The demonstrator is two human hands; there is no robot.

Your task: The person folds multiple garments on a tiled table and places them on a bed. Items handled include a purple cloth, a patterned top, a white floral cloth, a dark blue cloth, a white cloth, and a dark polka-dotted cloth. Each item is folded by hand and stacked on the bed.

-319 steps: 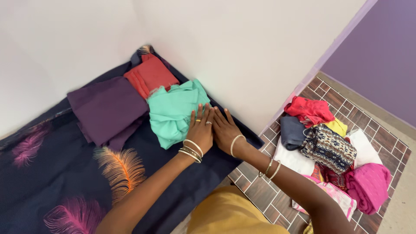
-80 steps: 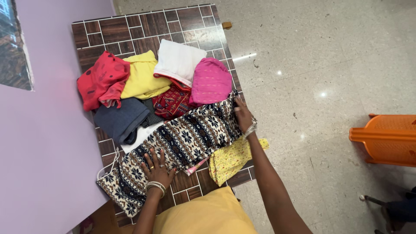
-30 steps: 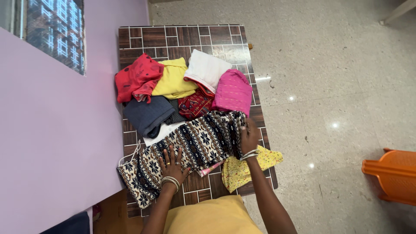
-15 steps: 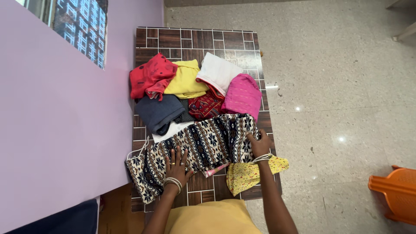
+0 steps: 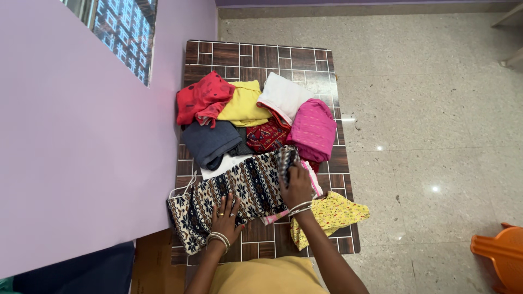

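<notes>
At centre frame, on the brown tiled table, lies the patterned cloth, a cream/black/brown piece w/ snowflake-like motifs, running diagonally from lower left toward centre. Left hand sits flat on its lower edge, fingers spread, palm down, nothing clenched, pressing the fabric to the tabletop; bangles on the wrist, rings on the fingers. Right hand is at the cloth's right end, fingers closed round a bunched fold of that end, which is lifted and doubled over toward the left so it stands just above the hand; bangles on this wrist too. So the cloth spans between both hands: most of it left of and below the right grip, the pinned part directly under the left palm. Just right of the right wrist, partly under it, a yellow floral cloth hangs over the table's lower right edge, w/ a pink-striped piece touching the patterned cloth's edge. Above, in mid frame, a heap: red dotted garment, yellow garment, white folded piece, magenta cloth, dark red printed cloth, grey garment. Lilac wall fills the left side; orange plastic stool at lower right on the speckled floor.
</notes>
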